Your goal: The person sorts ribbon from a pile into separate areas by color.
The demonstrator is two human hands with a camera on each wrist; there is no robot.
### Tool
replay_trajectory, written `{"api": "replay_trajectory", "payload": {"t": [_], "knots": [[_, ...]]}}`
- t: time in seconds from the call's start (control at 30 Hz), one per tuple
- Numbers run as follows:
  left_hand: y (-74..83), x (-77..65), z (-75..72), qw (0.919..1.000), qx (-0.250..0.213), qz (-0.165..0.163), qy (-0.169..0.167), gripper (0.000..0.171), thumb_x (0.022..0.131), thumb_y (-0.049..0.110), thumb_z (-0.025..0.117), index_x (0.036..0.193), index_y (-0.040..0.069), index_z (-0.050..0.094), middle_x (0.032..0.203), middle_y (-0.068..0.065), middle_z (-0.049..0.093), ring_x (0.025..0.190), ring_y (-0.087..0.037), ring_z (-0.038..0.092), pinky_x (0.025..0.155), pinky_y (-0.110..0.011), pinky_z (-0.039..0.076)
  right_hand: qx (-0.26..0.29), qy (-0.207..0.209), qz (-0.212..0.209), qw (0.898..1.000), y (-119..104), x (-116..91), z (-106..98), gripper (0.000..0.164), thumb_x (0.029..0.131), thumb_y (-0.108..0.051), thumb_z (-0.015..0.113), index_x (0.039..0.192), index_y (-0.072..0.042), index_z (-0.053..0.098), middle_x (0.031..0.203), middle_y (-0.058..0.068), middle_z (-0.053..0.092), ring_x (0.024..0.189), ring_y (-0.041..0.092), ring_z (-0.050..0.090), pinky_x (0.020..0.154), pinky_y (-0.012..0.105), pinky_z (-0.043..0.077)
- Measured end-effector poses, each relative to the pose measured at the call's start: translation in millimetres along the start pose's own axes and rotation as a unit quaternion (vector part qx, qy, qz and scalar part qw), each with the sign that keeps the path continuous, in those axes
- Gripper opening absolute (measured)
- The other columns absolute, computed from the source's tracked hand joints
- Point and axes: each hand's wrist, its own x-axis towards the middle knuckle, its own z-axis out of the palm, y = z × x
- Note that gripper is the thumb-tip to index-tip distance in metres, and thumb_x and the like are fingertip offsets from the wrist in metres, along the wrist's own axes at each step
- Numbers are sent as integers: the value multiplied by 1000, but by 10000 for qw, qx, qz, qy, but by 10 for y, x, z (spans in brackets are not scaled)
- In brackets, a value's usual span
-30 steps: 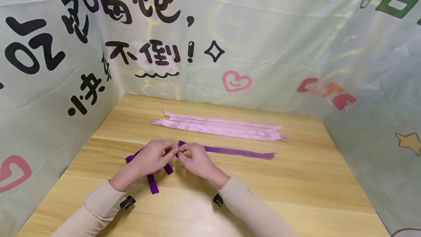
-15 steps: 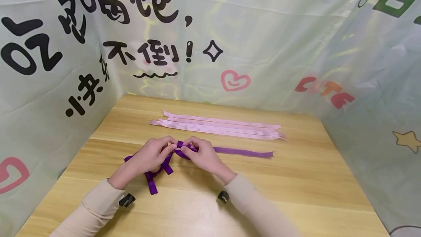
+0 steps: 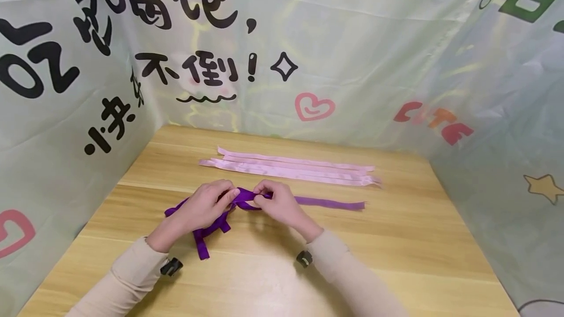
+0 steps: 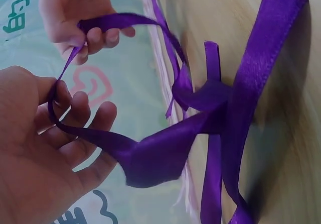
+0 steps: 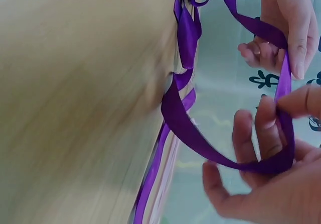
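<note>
My left hand (image 3: 207,209) pinches a purple satin ribbon (image 3: 243,194) between thumb and forefinger. Just to its right, my right hand (image 3: 279,204) pinches the same ribbon, and a short span stretches between the two hands. In the right wrist view a loop of the ribbon (image 5: 193,133) hangs from the right fingers (image 5: 266,128) toward the table. Below the left hand lies a tangle of purple ribbon (image 3: 202,246) with loose ends, partly hidden by that hand. The left wrist view shows broad purple bands (image 4: 155,158) twisting and crossing beyond the left fingers (image 4: 95,123).
A straight purple ribbon strip (image 3: 332,203) lies on the wooden table (image 3: 396,238), right of the right hand. Behind it several pale pink ribbons (image 3: 295,172) lie side by side. Printed cloth walls (image 3: 361,72) enclose the table's back and sides.
My right hand has moved rightward, away from the left, and more purple ribbon now shows between them. The left hand has stayed nearly in place. The pink ribbons have not moved.
</note>
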Motion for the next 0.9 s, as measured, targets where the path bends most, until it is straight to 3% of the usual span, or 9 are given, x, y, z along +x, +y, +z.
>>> {"api": "replay_trajectory", "payload": {"t": [0.13, 0.4, 0.7, 0.9], "knots": [[8, 19, 10, 10000, -63, -2, -10, 26, 112, 28, 53, 87, 23, 58, 70, 12, 49, 61, -5, 46, 59, -24, 41, -185, 280, 101, 9994, 50, -10, -46, 7, 90, -4, 66, 91, -8, 72, 83, 4, 71, 74, 10, 58, 66, 22, 48], [13, 25, -17, 9999, -128, -2, 104, 27, 112, 25, 51, 87, 21, 55, 66, 10, 39, 56, -4, 36, 55, -23, 35, -642, 707, 76, 9954, 199, -49, -213, 6, 84, -4, 63, 84, -7, 67, 73, 2, 66, 63, 8, 51, 63, 24, 44], [18, 35, 3, 9996, -198, 88, 167, 27, 112, 25, 51, 87, 19, 56, 67, 11, 40, 56, -4, 36, 55, -23, 35, -1045, 1247, 423, 9858, 296, -186, -426, 7, 88, -7, 66, 82, -10, 67, 63, -2, 60, 52, 9, 42, 56, 27, 41], [-8, 49, 43, 9991, -322, 175, 210, 26, 113, 24, 51, 87, 21, 55, 66, 10, 41, 56, -3, 35, 54, -23, 33, -718, 1047, 706, 9894, 363, -242, -574, 10, 97, -10, 63, 93, -10, 73, 77, 3, 68, 66, 14, 56, 72, 32, 52]]}}
